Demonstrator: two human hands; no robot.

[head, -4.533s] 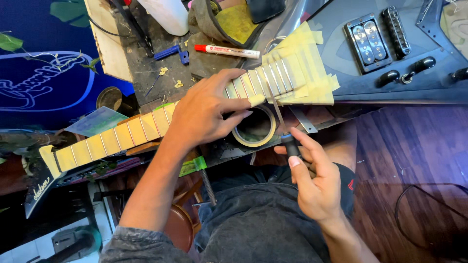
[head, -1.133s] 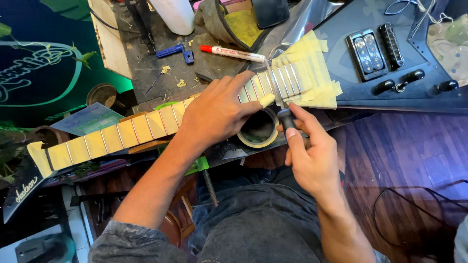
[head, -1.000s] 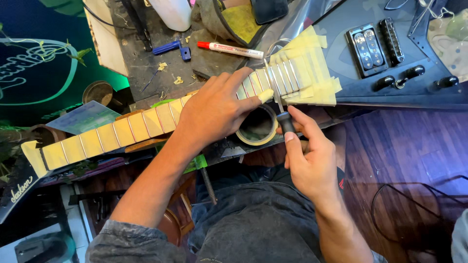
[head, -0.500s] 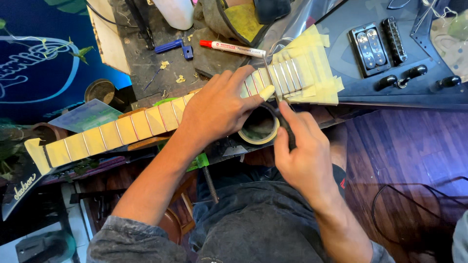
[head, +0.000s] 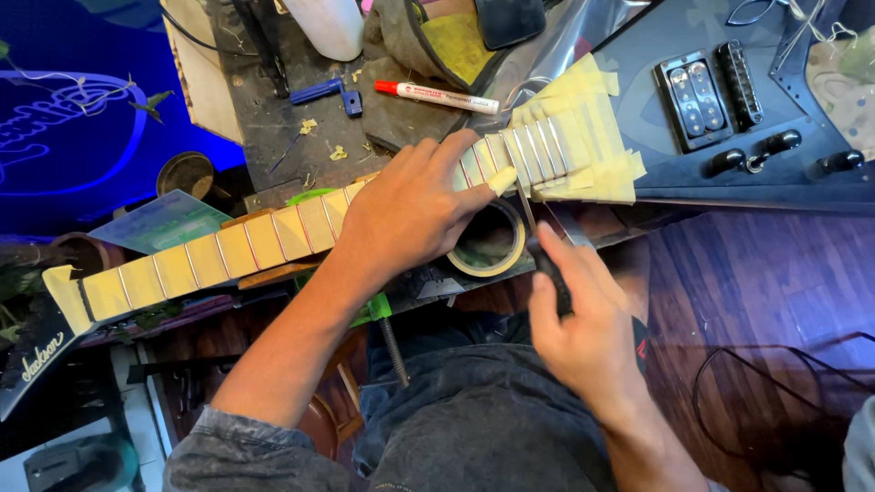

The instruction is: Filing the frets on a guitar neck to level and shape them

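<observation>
While the left hand [head: 406, 214] is pressing flat on the taped guitar neck [head: 273, 237] along the bench's front edge, the right hand [head: 583, 333] is gripping a thin tool [head: 538, 237]; short, light strokes would suit.

Guitar neck [head: 228, 260] banded pale yellow tape between silver frets. Guitar body [head: 729, 173] flat black, chrome pickup [head: 694, 98]. Tape roll [head: 488, 244] cream. Marker [head: 437, 96] white, red cap. Clip [head: 328, 91] blue. Floor [head: 756, 301] dark reddish wood. Left wall [head: 73, 137] glowing blue.
</observation>
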